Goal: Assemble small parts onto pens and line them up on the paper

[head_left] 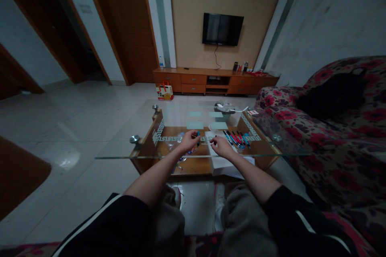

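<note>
My left hand (pixel 189 141) is closed over the glass coffee table (pixel 177 108), its fingers pinching a blue-and-dark pen (pixel 198 138) held roughly upright. A short gap to the right, my right hand (pixel 221 145) has its fingers curled together. A small dark tip and a thin pale line show at those fingertips, too small to name. Just beyond the right hand, several pens (pixel 237 138) in blue, black, red and pink lie side by side on the table.
Under the glass, a shelf holds a white box (pixel 221 164) and clear plastic packaging (pixel 173 140). A bin (pixel 223 108) stands beyond the table. A floral sofa (pixel 325 144) is at the right; a TV cabinet (pixel 193 82) and a printed bag (pixel 164 91) are at the back.
</note>
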{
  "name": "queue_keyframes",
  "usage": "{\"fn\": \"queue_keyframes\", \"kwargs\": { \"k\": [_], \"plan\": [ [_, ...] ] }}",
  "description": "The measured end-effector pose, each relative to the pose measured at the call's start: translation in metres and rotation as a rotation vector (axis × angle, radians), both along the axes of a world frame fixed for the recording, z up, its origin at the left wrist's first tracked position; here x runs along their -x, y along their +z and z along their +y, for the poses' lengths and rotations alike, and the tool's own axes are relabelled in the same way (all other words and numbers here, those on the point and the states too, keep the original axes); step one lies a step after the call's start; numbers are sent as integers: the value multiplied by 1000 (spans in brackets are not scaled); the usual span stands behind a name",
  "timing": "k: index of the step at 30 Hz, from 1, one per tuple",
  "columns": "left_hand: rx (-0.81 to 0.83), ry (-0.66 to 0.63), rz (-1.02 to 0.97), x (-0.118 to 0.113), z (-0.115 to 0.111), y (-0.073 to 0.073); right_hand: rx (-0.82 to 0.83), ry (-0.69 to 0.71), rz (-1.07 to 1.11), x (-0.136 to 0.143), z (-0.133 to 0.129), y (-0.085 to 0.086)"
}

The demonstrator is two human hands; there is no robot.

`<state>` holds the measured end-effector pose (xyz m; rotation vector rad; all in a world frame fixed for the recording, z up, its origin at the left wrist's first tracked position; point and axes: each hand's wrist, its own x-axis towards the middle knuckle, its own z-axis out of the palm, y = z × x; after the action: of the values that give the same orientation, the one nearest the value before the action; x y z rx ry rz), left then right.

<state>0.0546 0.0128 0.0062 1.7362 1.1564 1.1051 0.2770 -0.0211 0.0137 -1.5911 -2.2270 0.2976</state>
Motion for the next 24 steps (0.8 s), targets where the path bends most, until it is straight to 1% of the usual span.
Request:
{"fn": "queue_keyframes", "kwargs": {
  "k": [3,9,12,21,24],
  "plan": [
    [-2,19,6,1,2,-3,86,-27,-101,-5,0,-3],
    [-21,14,25,4,3,-4,132,-48,-196,-10,3,-9],
    [-18,13,37,4,3,-3,149,-51,-206,-11,3,-9],
    [-23,9,26,6,3,-3,133,-63,-192,-13,0,-7],
    [-16,6,5,5,2,-2,128,-87,-193,-13,0,-7]
  ]
}}
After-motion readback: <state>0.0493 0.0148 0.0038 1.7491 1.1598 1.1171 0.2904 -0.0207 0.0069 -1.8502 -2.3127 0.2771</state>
